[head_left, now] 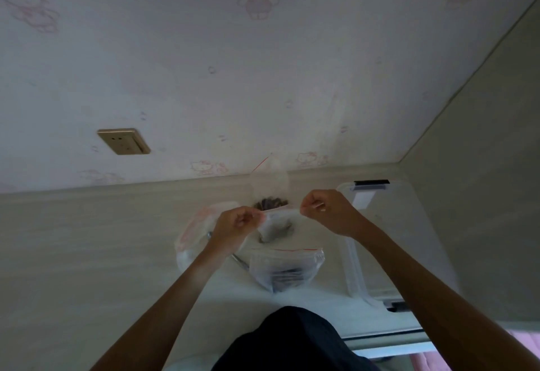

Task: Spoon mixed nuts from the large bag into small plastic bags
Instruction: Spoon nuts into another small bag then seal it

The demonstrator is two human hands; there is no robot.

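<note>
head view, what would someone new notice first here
At centre, the left hand and right hand pinch the two ends of a small plastic bag with a dark portion inside, held above the table. Just below it lies another clear bag with a red strip, and a clear plastic bin sits to the right. On the wall behind, a gold socket stands out at left.

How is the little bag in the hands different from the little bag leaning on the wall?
The held small bag hangs in the air, pinched at its top by the left hand and right hand; the leaning small bag stands untouched against the wall. Both are clear plastic with dark nuts at the bottom.
</note>
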